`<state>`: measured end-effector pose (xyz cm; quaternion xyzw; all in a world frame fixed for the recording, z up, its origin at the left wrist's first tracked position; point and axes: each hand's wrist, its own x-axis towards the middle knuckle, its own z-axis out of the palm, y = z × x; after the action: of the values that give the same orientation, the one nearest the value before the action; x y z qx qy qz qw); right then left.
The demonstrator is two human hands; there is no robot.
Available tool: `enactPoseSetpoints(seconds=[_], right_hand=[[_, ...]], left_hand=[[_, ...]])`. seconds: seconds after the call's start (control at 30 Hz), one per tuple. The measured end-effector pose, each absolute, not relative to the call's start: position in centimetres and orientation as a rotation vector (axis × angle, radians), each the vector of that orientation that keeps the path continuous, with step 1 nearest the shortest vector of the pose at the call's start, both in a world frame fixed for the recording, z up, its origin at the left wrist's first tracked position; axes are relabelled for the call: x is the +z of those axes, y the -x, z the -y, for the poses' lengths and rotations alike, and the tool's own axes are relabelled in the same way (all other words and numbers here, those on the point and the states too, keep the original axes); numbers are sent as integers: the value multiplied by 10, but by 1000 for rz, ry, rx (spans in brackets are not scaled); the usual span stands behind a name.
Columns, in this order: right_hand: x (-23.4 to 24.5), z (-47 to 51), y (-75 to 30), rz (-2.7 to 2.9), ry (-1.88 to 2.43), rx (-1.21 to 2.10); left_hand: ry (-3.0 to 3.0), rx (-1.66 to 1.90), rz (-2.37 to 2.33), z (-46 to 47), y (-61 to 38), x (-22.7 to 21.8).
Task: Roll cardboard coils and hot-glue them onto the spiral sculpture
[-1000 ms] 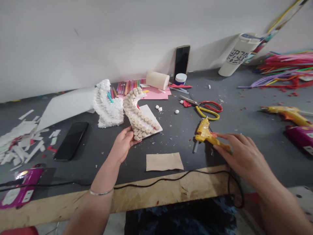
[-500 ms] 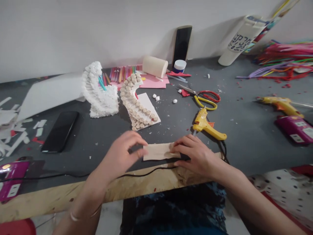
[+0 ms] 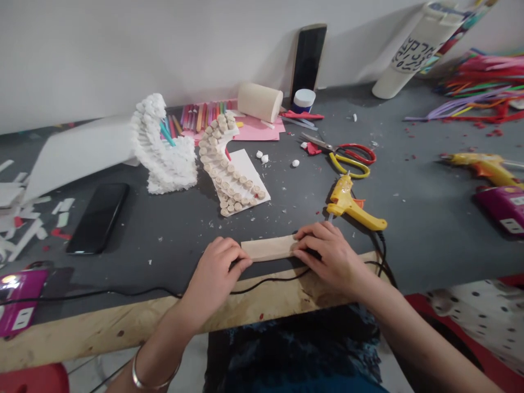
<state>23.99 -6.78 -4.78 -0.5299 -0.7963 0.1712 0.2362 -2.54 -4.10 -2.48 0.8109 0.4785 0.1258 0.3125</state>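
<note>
A beige strip of paper or thin card (image 3: 269, 249) lies across the near part of the dark table, seemingly folded lengthwise. My left hand (image 3: 221, 267) pinches its left end between thumb and fingers. At the opposite end my right hand (image 3: 327, 254) grips it the same way, fingertips covering the corner. Just beyond my right hand lies a yellow glue gun (image 3: 347, 204), nozzle pointing away. Past the strip stands a curved white piece covered in rolled beige paper coils (image 3: 229, 180). To its left is a similar shape covered in white bits (image 3: 164, 150).
Scissors (image 3: 339, 153) lie behind the glue gun. A black phone (image 3: 98, 218) rests at left; another phone (image 3: 308, 63) leans on the wall near a beige roll (image 3: 260, 102). A black cable (image 3: 270, 279) runs along the wooden front edge (image 3: 135, 322). A purple box (image 3: 501, 207) sits at right.
My left hand has closed on the strip's left end. The strip looks narrower now, its near edge folded up. My right hand's thumb has come up onto the strip. The view has shifted slightly.
</note>
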Motion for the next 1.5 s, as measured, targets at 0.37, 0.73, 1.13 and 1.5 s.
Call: enactPoseSetpoints(seconds=[0.37,0.73,1.13,1.5], right_hand=[[-44,65,-238,2151,1612,330],[-42,65,-237,2175,1632,293],[-37,72,-241,2369,1369,29],[-48,65,-235,2263,1417,197]], left_hand=[[-2104,268,-1434,38,20,-21],[-2143,285,-1437,38,20,-22],[-2738,317,-1109,44,24,-23],[-2811,397,-1190,42,16,-17]])
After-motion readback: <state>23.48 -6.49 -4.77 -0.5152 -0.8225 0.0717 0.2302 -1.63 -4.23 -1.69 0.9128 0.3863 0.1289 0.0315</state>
